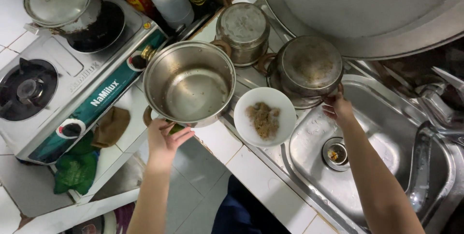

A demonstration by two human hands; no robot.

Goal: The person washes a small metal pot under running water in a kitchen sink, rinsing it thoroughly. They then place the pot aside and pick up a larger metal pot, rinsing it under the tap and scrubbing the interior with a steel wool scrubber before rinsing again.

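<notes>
The left hand [164, 139] grips the near handle of an empty, round stainless-steel pot [189, 81], fingers curled under the rim, holding it over the edge of the white tiled surface [220, 142] beside the two-burner gas stove [58, 84]. The right hand [338, 108] is closed on the near edge of a second, smaller steel pot with a stained lid [307, 69], which sits at the back corner of the stainless-steel sink [367, 166] — its base seems to rest on the sink rim, though that is partly hidden.

Between the two pots lies a white round plate with a brown heap of food scraps [265, 116], at the junction of surface and sink. A third lidded steel pot [244, 31] stands behind.

The step in hand looks like gathering cookware at the sink (both pots gripped at once). Any next move calls for keeping the big pot level and clear of the plate — it sits just beside it.
</notes>
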